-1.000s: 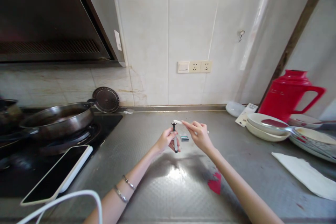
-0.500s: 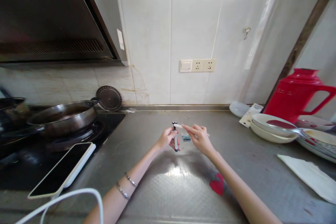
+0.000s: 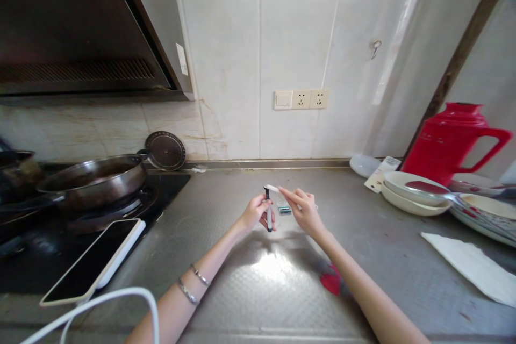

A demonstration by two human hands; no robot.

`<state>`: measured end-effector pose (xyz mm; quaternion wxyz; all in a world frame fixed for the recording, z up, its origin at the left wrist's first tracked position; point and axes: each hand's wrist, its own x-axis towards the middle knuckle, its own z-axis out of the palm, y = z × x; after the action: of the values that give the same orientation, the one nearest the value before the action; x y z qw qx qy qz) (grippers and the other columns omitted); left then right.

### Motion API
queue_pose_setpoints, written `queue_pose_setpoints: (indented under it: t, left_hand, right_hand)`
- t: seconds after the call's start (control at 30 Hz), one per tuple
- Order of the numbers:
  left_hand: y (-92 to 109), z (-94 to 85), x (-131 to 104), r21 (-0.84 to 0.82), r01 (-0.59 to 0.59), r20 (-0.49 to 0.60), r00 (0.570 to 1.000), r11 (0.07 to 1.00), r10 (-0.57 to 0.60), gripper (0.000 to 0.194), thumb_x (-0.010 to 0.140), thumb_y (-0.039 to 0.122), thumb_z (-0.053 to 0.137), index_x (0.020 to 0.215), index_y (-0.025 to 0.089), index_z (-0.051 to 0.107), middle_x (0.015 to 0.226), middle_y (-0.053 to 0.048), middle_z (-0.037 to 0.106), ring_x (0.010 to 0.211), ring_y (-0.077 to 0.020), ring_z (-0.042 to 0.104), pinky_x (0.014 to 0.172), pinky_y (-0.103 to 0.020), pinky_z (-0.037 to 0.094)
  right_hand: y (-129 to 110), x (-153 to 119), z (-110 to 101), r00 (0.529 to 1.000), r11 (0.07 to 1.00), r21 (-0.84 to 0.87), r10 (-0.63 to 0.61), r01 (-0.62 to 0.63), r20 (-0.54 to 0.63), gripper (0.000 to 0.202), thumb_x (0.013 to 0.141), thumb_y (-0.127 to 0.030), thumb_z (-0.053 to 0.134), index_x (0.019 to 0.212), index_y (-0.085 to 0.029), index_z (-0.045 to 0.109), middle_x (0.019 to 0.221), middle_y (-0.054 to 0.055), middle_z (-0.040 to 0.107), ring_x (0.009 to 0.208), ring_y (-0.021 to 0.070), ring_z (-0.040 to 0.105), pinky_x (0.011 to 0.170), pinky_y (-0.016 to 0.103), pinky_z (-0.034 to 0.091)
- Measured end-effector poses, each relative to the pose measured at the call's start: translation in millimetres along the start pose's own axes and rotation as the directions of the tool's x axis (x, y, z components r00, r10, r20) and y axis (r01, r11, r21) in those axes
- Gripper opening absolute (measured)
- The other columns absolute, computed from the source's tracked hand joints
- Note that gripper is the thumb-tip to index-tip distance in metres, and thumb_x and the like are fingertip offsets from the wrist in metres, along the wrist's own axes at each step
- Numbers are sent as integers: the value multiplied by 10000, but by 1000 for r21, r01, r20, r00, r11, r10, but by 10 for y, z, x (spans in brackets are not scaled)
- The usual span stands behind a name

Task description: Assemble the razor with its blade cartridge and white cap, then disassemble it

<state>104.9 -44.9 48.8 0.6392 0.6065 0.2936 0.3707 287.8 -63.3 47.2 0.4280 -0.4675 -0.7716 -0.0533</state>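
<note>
My left hand (image 3: 253,212) is closed around a slim razor (image 3: 270,220) with a grey-and-black handle, held upright above the counter. From the right, my right hand (image 3: 305,210) pinches a thin white stick-like tool (image 3: 273,188), its tip at the razor's dark top end. Whether the tip touches the razor I cannot tell, and most of the tool is hidden by my fingers. Between my hands, a small clear pack with teal and dark strips (image 3: 284,210) lies on the metal counter (image 3: 226,290).
On the left are a stove with a steel pan (image 3: 97,180), a phone (image 3: 91,263) and a white cable (image 3: 121,293). To the right stand a red thermos jug (image 3: 447,142), stacked bowls (image 3: 415,199) and a white paper sheet (image 3: 470,266). A red patch (image 3: 331,280) shows near my right forearm.
The white tool's tip and the razor's top end have shifted very slightly, with the razor turned a little. Both hands keep their grips; the whole view has moved slightly.
</note>
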Motion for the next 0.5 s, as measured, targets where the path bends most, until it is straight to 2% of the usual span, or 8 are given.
queue_pose_setpoints:
  t: [0.07, 0.13, 0.2, 0.27, 0.33, 0.4, 0.47, 0.5]
  left_hand:
    - [3, 6, -4, 10, 10, 0, 1000, 1000, -10, 381, 769, 502, 505, 943, 183, 390, 547, 19, 607, 424, -194, 619, 373, -232, 447]
    - [3, 1, -2, 23, 12, 2, 1000, 1000, -12, 378, 766, 502, 504, 933, 184, 386, 548, 19, 605, 422, -195, 617, 370, -239, 453]
    - [0, -15, 8, 33, 10, -9, 1000, 999, -10, 378, 762, 507, 500, 924, 189, 378, 549, 21, 603, 422, -198, 617, 366, -244, 454]
    - [-7, -33, 20, 48, 7, -28, 1000, 999, -5, 379, 763, 519, 489, 913, 194, 366, 546, 25, 597, 424, -197, 617, 361, -240, 451]
    - [-18, -43, 30, 91, -6, -51, 999, 996, 11, 379, 767, 532, 477, 900, 197, 360, 544, 30, 589, 415, -184, 609, 354, -224, 437]
    - [-30, -44, 35, 163, -33, -80, 996, 986, 46, 375, 779, 538, 464, 896, 194, 371, 549, 35, 583, 401, -153, 593, 355, -199, 422]
    - [-44, -40, 35, 229, -63, -109, 990, 971, 90, 365, 796, 535, 450, 895, 189, 388, 559, 39, 575, 390, -120, 571, 367, -181, 412]
    - [-51, -38, 34, 252, -79, -119, 987, 964, 112, 359, 804, 530, 443, 898, 186, 397, 566, 40, 571, 391, -108, 562, 373, -176, 410]
  right_hand:
    - [2, 0, -8, 1000, 1000, 20, 24, -23, -13, 345, 927, -300, 374, 1218, -286, 557, 708, 13, 532, 700, 141, 523, 748, 296, 347]
    - [3, -10, -16, 999, 997, 76, 9, -12, 37, 348, 921, -295, 378, 1216, -280, 563, 708, 19, 523, 686, 145, 521, 688, 272, 375]
    - [-10, -22, -21, 997, 986, 165, -2, -12, 82, 357, 914, -297, 377, 1215, -267, 568, 705, 23, 508, 649, 142, 508, 617, 251, 394]
    - [-54, -26, -21, 996, 955, 290, 48, -69, 80, 377, 903, -322, 383, 1228, -243, 558, 703, 22, 494, 590, 129, 483, 550, 240, 407]
    - [-145, -22, -17, 979, 865, 460, 181, -201, 89, 431, 887, -364, 395, 1281, -223, 498, 667, -1, 463, 509, 107, 436, 462, 226, 409]
    - [-280, -15, -16, 935, 702, 623, 310, -346, 170, 512, 866, -405, 416, 1344, -222, 403, 627, -36, 410, 439, 83, 380, 368, 204, 388]
    - [-432, -13, -21, 888, 539, 714, 366, -446, 278, 576, 847, -433, 439, 1375, -227, 334, 607, -63, 362, 389, 60, 328, 302, 183, 354]
    - [-503, -14, -25, 873, 486, 734, 371, -474, 318, 592, 839, -443, 451, 1376, -225, 329, 599, -71, 354, 368, 49, 301, 281, 175, 333]
